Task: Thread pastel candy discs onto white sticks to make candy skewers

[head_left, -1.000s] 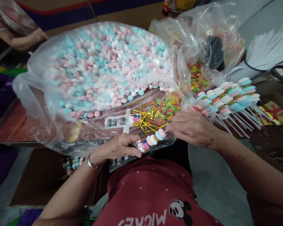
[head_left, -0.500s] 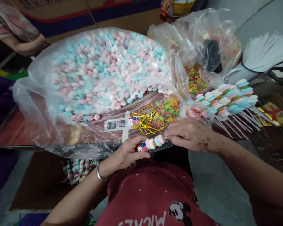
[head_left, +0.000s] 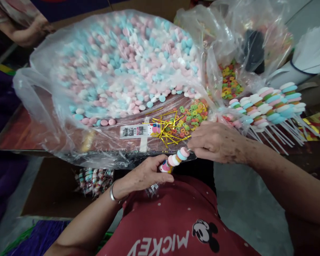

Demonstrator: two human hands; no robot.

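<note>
Candy skewer [head_left: 176, 159] low at centre, just off the near tabletop [head_left: 24, 133] edge, tilted up to the right, pink, white and blue discs stacked on it. Left hand [head_left: 146, 174] curled palm-down, grip pinching the lower wrapped end, likely to steady it. Right hand [head_left: 216, 142] arched, knuckles up, fingertips pinching at the top disc or stick tip; exact contact too small to tell. Both wrists bent inward, forearms converging over the lap. Gold twist ties [head_left: 166, 129] and ring candies [head_left: 193, 115] scattered just beyond the hands, probably for easy reach. Large clear bag [head_left: 45, 64] of pastel discs spread open far and left. Finished skewers [head_left: 269, 105] fanned out at right, sticks pointing near and right. Another person's arm [head_left: 26, 33] far left.
</note>
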